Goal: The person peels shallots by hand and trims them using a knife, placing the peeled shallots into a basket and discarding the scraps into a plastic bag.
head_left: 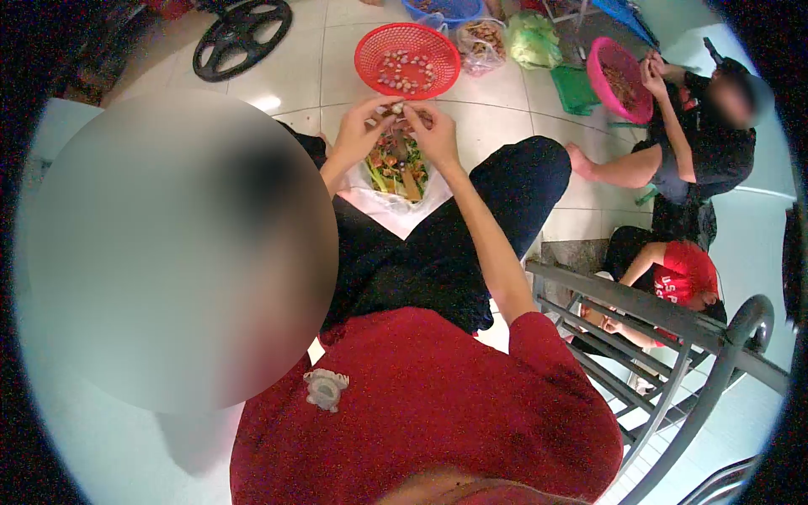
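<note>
My left hand (364,133) and my right hand (433,133) meet over an open plastic bag (406,220) between my legs. Their fingertips are closed around a small whitish bulb (397,109), which looks like a shallot or garlic clove. Inside the bag lie green, orange and brown vegetable scraps (389,172). Just beyond my hands stands a red perforated basket (368,61), with several small purple-white bulbs (406,71) on its bottom. Whether either hand also holds a small tool cannot be made out.
Beyond the basket are a blue basin (450,12), a bag of brownish pieces (483,42) and a pale green bag (534,42). One person (711,126) sits by a pink basin (599,71); another (686,278) sits behind a metal rack (627,307). A black wheel (240,40) lies left.
</note>
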The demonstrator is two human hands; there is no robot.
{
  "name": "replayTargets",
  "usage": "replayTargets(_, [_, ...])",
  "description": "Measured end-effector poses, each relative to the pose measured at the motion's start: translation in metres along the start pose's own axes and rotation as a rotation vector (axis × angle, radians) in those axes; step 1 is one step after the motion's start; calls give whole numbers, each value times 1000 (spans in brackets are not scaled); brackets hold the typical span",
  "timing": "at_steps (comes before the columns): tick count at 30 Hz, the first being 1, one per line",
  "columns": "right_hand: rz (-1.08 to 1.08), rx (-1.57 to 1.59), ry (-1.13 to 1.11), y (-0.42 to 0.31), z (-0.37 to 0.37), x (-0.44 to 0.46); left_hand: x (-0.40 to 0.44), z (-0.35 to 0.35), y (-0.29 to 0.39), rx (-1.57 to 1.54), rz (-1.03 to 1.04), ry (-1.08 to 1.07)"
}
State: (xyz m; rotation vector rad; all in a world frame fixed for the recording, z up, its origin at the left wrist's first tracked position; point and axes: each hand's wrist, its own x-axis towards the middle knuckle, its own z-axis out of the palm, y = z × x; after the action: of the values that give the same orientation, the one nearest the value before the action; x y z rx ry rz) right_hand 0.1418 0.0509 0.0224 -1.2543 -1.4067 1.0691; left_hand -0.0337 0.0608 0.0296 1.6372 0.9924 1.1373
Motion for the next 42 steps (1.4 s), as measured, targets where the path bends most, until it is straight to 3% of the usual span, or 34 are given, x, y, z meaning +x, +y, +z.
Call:
replayTargets(2, [74,126,20,-1,-2,-2,1,0,0,47,-20,29])
replayTargets(3, [11,-50,73,5,-1,2,0,0,3,-28,-112,9])
replayTargets(16, [-107,-124,72,-8,1,0,0,-3,19,-37,-123,9])
replayTargets(18, [-53,-73,90,-3,1,1,0,-2,18,-54,-24,49])
replayTargets(24, [-54,-50,105,-15,4,-4,1,-2,18,50,14,37])
replayTargets(28, [-23,-65,127,-15,5,-3,1,-1,11,-36,-5,48])
replayTargets(30, [-133,-170,111,-16,4,-3,0,0,8,-117,-68,80])
replayTargets(33, [-117,-157,90,-17,4,-4,0,1,9,-155,-77,143])
replayTargets(42, [-250,-272,73,-27,1,-7,0,-2,19,-101,-160,98])
